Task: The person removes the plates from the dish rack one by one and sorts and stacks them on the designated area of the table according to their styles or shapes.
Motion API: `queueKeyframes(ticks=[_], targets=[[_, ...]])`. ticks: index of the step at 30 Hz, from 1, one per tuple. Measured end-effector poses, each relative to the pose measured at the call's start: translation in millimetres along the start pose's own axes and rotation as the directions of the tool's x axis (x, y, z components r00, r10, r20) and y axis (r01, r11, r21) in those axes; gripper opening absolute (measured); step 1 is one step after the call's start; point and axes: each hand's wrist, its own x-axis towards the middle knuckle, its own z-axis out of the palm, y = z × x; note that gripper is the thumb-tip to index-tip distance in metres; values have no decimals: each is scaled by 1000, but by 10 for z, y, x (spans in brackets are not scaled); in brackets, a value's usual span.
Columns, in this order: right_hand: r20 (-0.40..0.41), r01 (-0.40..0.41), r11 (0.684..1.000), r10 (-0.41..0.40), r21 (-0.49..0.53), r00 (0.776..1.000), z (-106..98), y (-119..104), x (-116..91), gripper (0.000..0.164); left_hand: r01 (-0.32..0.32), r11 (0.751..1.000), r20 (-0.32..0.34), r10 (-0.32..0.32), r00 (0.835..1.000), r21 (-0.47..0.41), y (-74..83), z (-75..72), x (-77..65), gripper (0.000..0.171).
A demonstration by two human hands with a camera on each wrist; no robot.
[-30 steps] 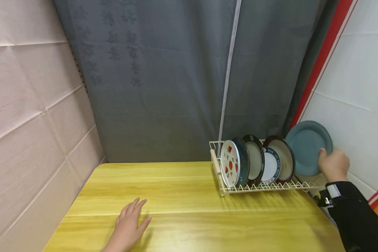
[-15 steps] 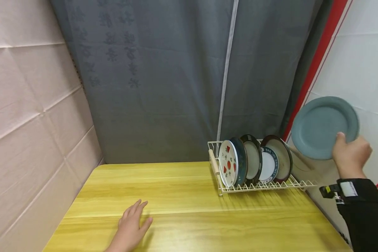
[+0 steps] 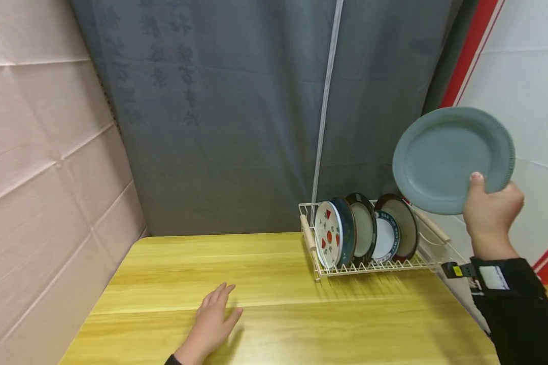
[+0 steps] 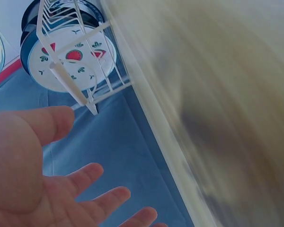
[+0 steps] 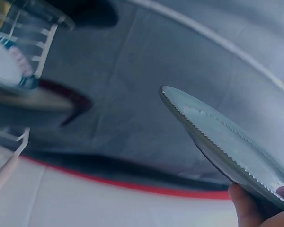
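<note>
My right hand (image 3: 493,213) grips a blue-green plate (image 3: 443,152) by its lower right rim, thumb on the face. The plate is held up in the air, above and right of the rack, its face toward the head camera. In the right wrist view the plate (image 5: 232,142) appears nearly edge-on, with a beaded rim. My left hand (image 3: 212,322) hovers low over the wooden table with fingers spread and holds nothing; in the left wrist view its fingers (image 4: 109,198) are relaxed. A cream wire dish rack (image 3: 365,274) stands on the table's right side.
Several plates stand upright in the rack, among them a white one with red fruit prints (image 3: 329,235), a small blue-rimmed one (image 3: 385,238) and a brown-rimmed one (image 3: 404,228). A grey curtain (image 3: 233,126) hangs behind the yellow wooden table (image 3: 164,268). White cloth covers both sides.
My right hand has lifted the blue-green plate up out of the rack's right end, first rightward, then back left and higher. My left hand has shifted slightly right.
</note>
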Motion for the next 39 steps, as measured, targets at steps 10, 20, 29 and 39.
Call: queueKeyframes(ticks=[10, 20, 29, 39], targets=[[51, 88, 991, -93, 104, 994, 142, -184, -534, 37, -34, 997, 23, 35, 999, -75, 198, 124, 165, 68], [137, 119, 986, -135, 120, 981, 327, -203, -1142, 40, -87, 958, 84, 114, 990, -273, 484, 215, 365, 73], [316, 19, 975, -89, 219, 945, 629, -53, -1763, 38, -87, 851, 93, 157, 983, -517, 677, 213, 494, 69], [572, -228, 951, 70, 209, 818, 791, 198, -2373, 41, -100, 617, -49, 100, 994, -780, 770, 181, 575, 67]])
